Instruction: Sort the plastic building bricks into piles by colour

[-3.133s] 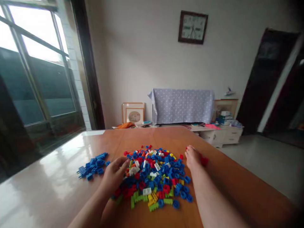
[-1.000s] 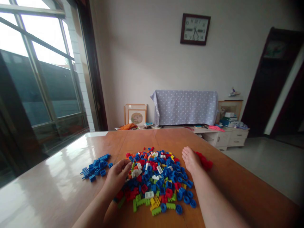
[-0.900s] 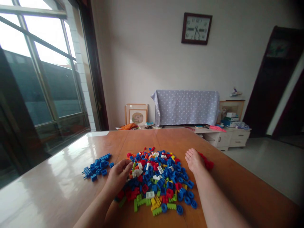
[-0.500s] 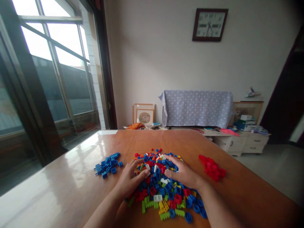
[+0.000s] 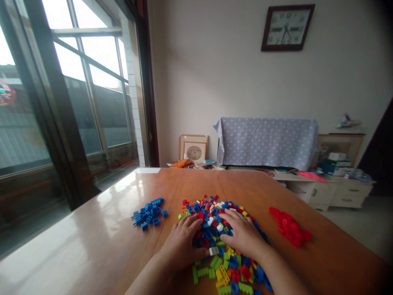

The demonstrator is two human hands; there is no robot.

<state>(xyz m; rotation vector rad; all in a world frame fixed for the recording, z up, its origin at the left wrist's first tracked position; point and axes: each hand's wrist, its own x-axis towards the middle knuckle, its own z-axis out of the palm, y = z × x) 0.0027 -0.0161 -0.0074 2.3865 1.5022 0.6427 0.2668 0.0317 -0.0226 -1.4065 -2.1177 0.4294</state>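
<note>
Fingers bent and thumb held apart, the left hand [image 5: 182, 241] lies over the near-left side of the mixed bricks [image 5: 211, 232], its thumb just beside a white brick [image 5: 213, 250]. The right hand [image 5: 242, 234] is likewise open across them, so the pair seems to frame the heap; whether anything sits under either palm is hard to tell. Farther out on the table [image 5: 242, 186], a blue pile [image 5: 150, 213] and a red pile [image 5: 290, 228] lie well apart, presumably keeping each colour separate.
</note>
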